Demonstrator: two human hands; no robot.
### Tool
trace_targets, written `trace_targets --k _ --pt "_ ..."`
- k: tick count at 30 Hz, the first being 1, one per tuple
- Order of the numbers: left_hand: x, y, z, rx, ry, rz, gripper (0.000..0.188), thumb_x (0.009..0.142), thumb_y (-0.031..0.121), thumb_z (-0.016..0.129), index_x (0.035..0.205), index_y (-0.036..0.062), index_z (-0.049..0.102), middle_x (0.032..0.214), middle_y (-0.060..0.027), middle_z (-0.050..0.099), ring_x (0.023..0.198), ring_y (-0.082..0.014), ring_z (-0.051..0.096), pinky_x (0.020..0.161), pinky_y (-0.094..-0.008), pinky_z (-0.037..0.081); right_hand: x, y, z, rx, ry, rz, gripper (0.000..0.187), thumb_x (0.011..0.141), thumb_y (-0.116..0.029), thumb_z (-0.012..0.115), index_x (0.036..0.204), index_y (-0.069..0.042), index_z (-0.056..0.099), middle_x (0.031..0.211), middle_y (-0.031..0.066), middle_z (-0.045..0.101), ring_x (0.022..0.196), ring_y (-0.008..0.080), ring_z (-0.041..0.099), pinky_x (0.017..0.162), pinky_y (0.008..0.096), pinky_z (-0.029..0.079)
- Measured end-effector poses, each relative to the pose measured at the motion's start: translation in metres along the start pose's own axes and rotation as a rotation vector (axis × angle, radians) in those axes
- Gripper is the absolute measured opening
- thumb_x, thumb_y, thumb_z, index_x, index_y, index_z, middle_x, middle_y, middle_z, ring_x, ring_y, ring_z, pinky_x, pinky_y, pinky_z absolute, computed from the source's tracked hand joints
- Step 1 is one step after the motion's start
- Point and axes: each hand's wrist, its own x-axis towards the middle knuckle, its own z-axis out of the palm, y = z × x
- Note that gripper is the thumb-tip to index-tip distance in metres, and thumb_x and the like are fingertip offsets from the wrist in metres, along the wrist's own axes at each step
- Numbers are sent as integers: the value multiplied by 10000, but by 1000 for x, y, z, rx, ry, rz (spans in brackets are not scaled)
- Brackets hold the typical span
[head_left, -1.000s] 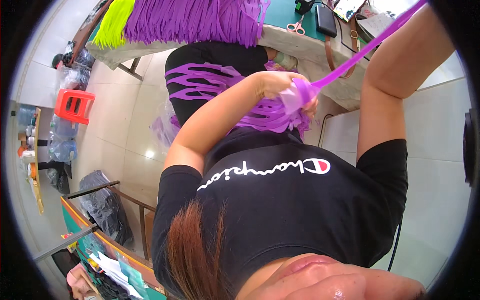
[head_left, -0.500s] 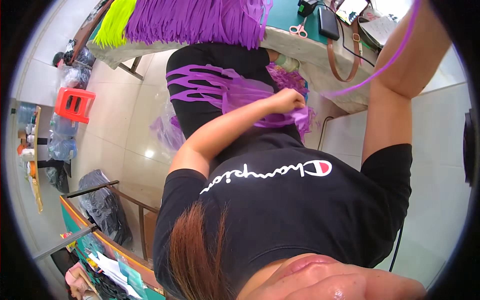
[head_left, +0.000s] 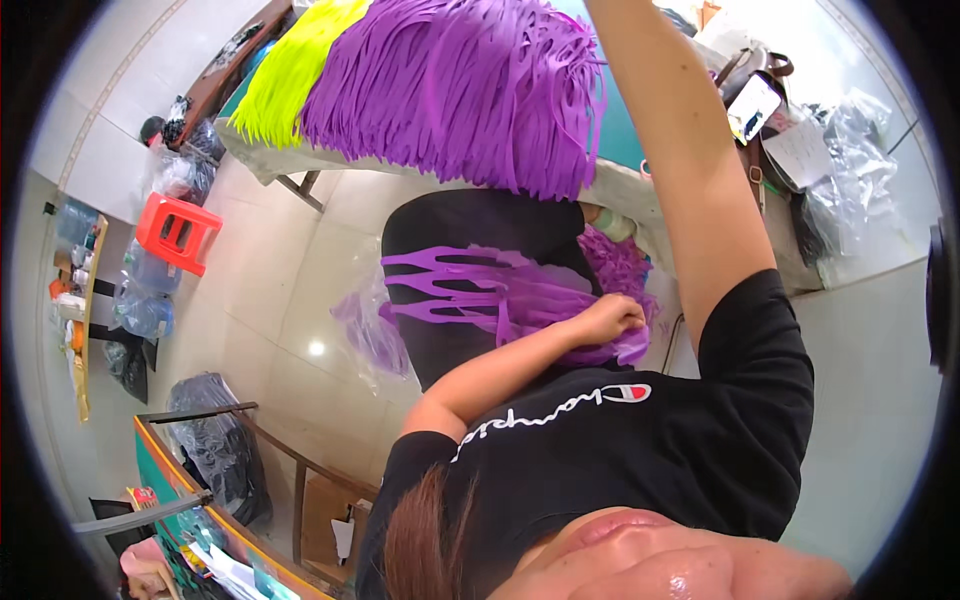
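My left hand (head_left: 610, 318) is a closed fist in my lap, gripping a bunch of purple strips (head_left: 470, 290) that spread over my black trousers. My right forearm (head_left: 680, 150) reaches straight up past the table edge (head_left: 620, 185), and the right hand is cut off by the top of the picture. A big heap of purple strips (head_left: 470, 90) hangs over the front of the table, with a smaller heap of yellow-green strips (head_left: 290, 80) to its left.
A phone (head_left: 757, 105), a brown bag strap and clear plastic bags (head_left: 850, 150) lie on the table at the right. On the tiled floor to the left stand a red stool (head_left: 178, 232), water bottles (head_left: 150, 310) and a black sack (head_left: 215, 440).
My right arm has lifted higher, taking the hand and its long purple strip out of the picture. My left fist has stayed at my lap. The view has tilted toward the table.
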Motion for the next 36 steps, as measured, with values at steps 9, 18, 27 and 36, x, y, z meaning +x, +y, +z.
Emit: trace_targets --k 9,18,27,36 --pt "-54 -23 -29 -3 297 -192 78 793 45 614 836 -8 652 813 -167 627 795 -325 599 722 -394 467 -234 125 88 -258 41 66 190 897 -204 581 923 -21 625 844 85 667 675 223 606 605 356 498" --pt "-49 -1 -50 14 423 -206 80 792 65 640 858 27 664 793 -107 618 777 -252 577 741 -343 453 -563 74 19 -568 -418 565 318 822 -208 713 884 -105 419 895 9 486 739 84 415 627 232 370" --pt "-119 58 -71 420 277 -477 353 836 205 652 1114 6 564 1119 -175 559 1092 -320 521 953 -376 399 -606 -17 -3 -403 254 451 310 783 21 637 719 -135 377 690 8 499 490 59 441 410 202 341" --pt "-180 103 -66 542 139 -476 181 759 0 651 933 37 620 1061 -112 590 1026 -312 550 884 -378 441 -619 -66 -15 -562 549 -75 263 831 54 620 763 -99 416 786 30 513 682 106 513 593 229 408"
